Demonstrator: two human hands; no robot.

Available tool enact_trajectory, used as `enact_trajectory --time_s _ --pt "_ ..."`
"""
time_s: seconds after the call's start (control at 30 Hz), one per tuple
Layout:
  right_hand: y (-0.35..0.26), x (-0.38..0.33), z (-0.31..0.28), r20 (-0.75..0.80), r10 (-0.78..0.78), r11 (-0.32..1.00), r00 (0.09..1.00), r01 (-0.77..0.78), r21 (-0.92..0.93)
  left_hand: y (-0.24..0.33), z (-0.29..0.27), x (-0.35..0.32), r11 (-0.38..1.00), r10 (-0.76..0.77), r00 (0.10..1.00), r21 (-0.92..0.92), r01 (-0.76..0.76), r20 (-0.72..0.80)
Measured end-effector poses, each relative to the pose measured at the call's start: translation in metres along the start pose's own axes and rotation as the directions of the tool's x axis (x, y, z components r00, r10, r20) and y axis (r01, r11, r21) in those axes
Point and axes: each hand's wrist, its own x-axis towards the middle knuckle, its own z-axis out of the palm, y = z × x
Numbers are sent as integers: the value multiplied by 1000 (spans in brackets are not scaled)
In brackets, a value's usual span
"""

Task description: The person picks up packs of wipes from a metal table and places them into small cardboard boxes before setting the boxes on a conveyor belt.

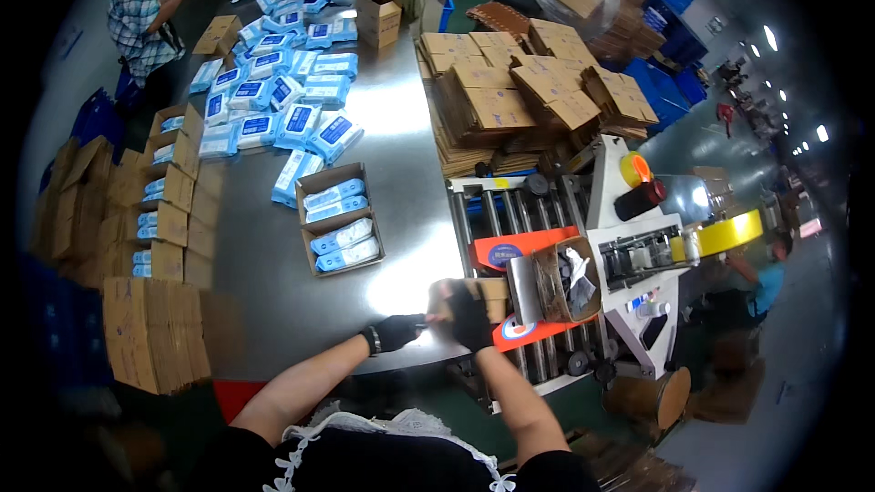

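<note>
Black-gloved left hand [398,332] and right hand [467,312] close on a small cardboard box [490,295] at the sealer [583,264]. Light and stiff-looking, it seems best held by its side walls.

The long grey metal table [401,182] is smooth and glossy, with bright glare. The brown cardboard boxes [342,219] look matt and papery. The blue and white soft packs [301,118] have shiny plastic film. Both hands wear black matt cloth gloves [469,314].

Small brown cardboard box [488,296], closed, blurred, upright at the desk's [401,191] near right edge, just beside the roller conveyor [510,219].
</note>
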Motion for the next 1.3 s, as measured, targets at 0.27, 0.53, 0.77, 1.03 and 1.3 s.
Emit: enact_trajectory --time_s 0.27,0.53,0.77,1.03,1.3 --pt "-10 51 -1 -244 23 996 969 -2 85 14 -140 -58 799 -97 -133 -157 581 -986" --pt "-169 175 27 161 216 919 963 -256 298 -30 -128 -105 628 -298 233 -6 778 -926" --pt "-239 114 79 128 10 963 992 -44 265 -11 -135 -183 752 -603 723 62 657 -338" --pt "-249 139 70 -198 -37 988 979 66 137 -114 -110 -171 901 -404 506 -428 76 -761" --pt "-184 73 59 -156 -67 997 985 62 -40 -68 -29 -32 999 -11 727 25 38 -686"
